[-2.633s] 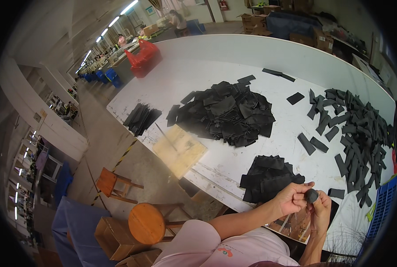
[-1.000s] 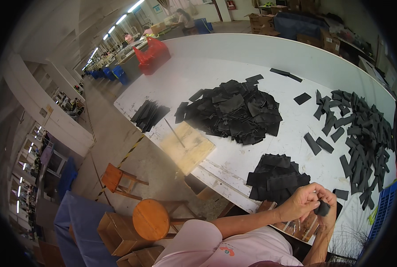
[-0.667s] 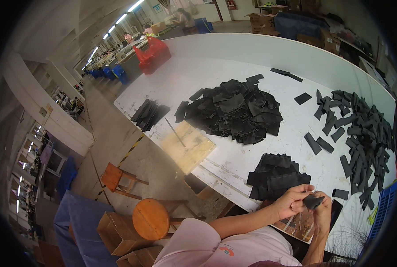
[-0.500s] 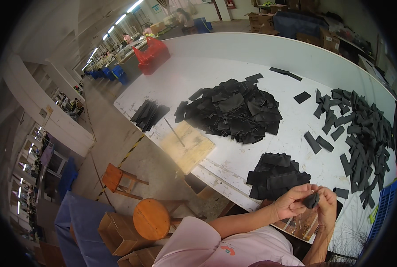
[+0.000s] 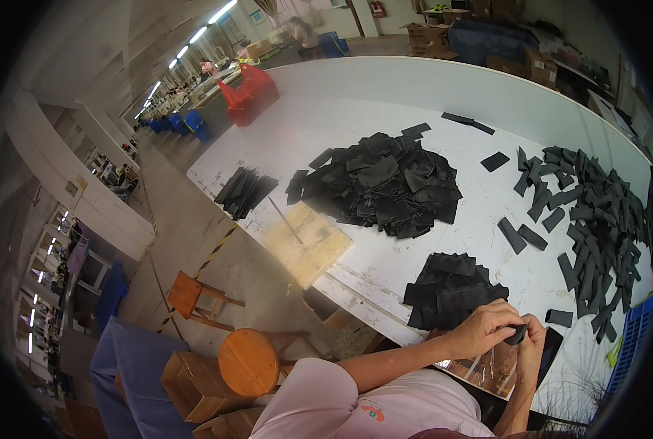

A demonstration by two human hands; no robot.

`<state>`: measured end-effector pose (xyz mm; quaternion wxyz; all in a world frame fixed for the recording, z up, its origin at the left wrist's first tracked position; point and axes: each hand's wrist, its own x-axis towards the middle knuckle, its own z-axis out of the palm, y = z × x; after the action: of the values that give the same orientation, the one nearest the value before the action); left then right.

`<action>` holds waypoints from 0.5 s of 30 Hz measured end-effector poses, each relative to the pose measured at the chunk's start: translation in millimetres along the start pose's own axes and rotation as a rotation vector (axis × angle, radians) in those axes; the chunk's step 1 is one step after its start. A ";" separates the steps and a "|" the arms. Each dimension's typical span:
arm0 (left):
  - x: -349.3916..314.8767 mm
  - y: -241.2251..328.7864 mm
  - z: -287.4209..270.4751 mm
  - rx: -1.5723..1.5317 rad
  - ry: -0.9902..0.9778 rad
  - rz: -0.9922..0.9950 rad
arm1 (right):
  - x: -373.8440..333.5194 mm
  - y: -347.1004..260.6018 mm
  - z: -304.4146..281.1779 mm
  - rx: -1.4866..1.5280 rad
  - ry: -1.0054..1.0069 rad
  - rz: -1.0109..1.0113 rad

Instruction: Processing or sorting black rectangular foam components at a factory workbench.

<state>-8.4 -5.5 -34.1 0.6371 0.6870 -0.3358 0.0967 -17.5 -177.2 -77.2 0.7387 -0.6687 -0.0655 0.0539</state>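
A small black fabric piece is pinched between both hands over the table's near edge. My left hand has its fingers closed on the piece's left side. My right hand grips its other side; the fingers partly cover the piece, so its full shape is hidden. Just beyond my left hand lies a pile of flat black fabric pieces, loosely stacked. A single black strip rests on the table to the right of my hands.
On the white table are a large black heap, scattered narrow strips at right and a small stack at left. A wooden board with a metal rod sits at the left edge. A blue basket stands at right.
My left hand has moved slightly, its fingers closing over the top of the fabric piece. The piece now shows less between my hands. The piles look the same.
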 end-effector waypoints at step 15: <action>-17.9 -20.2 7.0 -0.251 0.137 -0.273 | -7.9 -43.2 21.3 -0.990 -0.030 -0.371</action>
<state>-12.3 -6.8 -61.7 0.7463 0.6332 -0.2050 0.0133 -29.3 -162.0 -32.3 0.3307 -0.9138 -0.2108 -0.1056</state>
